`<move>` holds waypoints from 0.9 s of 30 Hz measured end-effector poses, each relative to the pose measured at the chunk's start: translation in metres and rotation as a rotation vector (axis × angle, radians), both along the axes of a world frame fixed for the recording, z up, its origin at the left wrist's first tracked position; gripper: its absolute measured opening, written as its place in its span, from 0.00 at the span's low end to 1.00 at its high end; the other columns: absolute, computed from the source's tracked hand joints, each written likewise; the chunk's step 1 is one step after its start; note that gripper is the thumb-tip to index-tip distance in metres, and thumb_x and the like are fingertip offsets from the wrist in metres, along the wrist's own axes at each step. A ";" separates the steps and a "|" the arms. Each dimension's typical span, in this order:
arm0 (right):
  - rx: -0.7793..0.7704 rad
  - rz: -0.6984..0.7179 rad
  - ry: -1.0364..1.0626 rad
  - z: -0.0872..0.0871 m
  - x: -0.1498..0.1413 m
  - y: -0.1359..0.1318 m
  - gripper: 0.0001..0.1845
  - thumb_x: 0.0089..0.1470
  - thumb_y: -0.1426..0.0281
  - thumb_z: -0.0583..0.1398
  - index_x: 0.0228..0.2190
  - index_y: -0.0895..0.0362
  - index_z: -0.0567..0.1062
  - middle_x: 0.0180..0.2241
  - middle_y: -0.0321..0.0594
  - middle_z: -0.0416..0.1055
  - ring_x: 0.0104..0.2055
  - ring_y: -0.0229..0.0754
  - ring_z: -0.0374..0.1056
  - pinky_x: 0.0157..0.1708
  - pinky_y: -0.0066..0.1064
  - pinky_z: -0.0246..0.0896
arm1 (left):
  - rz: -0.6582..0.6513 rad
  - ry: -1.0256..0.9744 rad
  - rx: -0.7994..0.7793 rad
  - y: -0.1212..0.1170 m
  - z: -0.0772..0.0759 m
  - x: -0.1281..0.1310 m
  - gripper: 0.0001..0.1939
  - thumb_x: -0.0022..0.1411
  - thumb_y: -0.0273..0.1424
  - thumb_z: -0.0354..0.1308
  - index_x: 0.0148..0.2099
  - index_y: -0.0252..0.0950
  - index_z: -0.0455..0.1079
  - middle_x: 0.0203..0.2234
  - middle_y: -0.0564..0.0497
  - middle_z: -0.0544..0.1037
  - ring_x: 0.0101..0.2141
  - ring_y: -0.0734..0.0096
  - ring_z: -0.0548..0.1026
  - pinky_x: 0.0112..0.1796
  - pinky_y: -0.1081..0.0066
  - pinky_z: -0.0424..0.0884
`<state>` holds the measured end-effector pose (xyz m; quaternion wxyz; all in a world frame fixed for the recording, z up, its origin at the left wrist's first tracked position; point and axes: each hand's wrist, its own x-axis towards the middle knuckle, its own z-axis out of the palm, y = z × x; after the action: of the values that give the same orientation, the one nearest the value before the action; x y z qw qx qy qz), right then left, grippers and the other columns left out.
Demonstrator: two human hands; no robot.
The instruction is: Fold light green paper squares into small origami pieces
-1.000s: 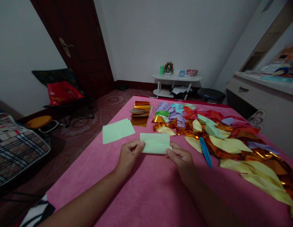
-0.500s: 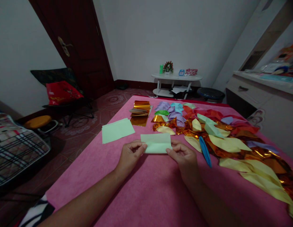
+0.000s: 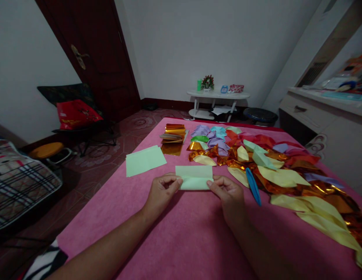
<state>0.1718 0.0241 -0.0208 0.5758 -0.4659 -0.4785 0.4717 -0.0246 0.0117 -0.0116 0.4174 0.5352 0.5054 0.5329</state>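
A pale green sheet of paper (image 3: 194, 172) is held just above the pink-covered table (image 3: 181, 237), its near part folded over in a band. My left hand (image 3: 165, 190) pinches the left end of that fold, thumb on top. At the right end, my right hand (image 3: 229, 192) pinches it the same way. The fingertips under the paper are hidden. Beyond my left hand lies a small stack of flat pale green sheets (image 3: 146, 161). Shiny gold foil sheets (image 3: 172, 149) are piled behind it.
Folded paper pieces in yellow (image 3: 283, 177), purple, red, green and gold cover the table's right side. A slim blue object (image 3: 253, 186) lies near my right hand. Farther back are a white side table (image 3: 218, 94), a black stool (image 3: 260, 115) and a chair with a red bag (image 3: 77, 114).
The folded band has rolled slightly, with its upper flap now standing more upright. Both hands and the paper have shifted a little to the right. Both pinches stay closed.
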 end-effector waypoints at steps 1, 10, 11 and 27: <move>0.001 -0.005 -0.008 0.000 0.000 0.000 0.11 0.42 0.65 0.68 0.18 0.56 0.73 0.34 0.41 0.76 0.36 0.46 0.72 0.38 0.36 0.67 | -0.002 -0.002 0.000 0.000 -0.001 0.000 0.11 0.54 0.34 0.61 0.24 0.32 0.75 0.23 0.50 0.73 0.25 0.73 0.68 0.26 0.76 0.62; 0.007 -0.032 0.026 0.000 -0.001 0.001 0.11 0.40 0.66 0.68 0.17 0.56 0.72 0.31 0.39 0.76 0.34 0.44 0.71 0.35 0.33 0.66 | 0.034 -0.019 0.022 0.002 -0.006 -0.002 0.06 0.51 0.31 0.64 0.27 0.34 0.77 0.26 0.49 0.76 0.28 0.73 0.70 0.29 0.75 0.66; 0.010 -0.039 0.024 0.000 -0.001 0.001 0.12 0.40 0.66 0.68 0.17 0.56 0.72 0.31 0.39 0.76 0.34 0.44 0.71 0.35 0.33 0.66 | 0.035 -0.021 0.022 0.002 -0.005 -0.002 0.06 0.51 0.31 0.64 0.27 0.33 0.77 0.26 0.49 0.76 0.28 0.72 0.70 0.29 0.75 0.66; 0.008 -0.083 0.045 0.001 -0.001 0.002 0.11 0.38 0.67 0.68 0.15 0.56 0.72 0.29 0.39 0.75 0.33 0.44 0.70 0.34 0.33 0.65 | -0.022 -0.034 0.044 0.001 -0.002 -0.002 0.07 0.50 0.31 0.65 0.24 0.34 0.77 0.26 0.48 0.75 0.29 0.71 0.71 0.29 0.75 0.66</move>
<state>0.1711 0.0257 -0.0201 0.6074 -0.4722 -0.4477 0.4558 -0.0271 0.0127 -0.0133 0.4198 0.5408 0.4803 0.5483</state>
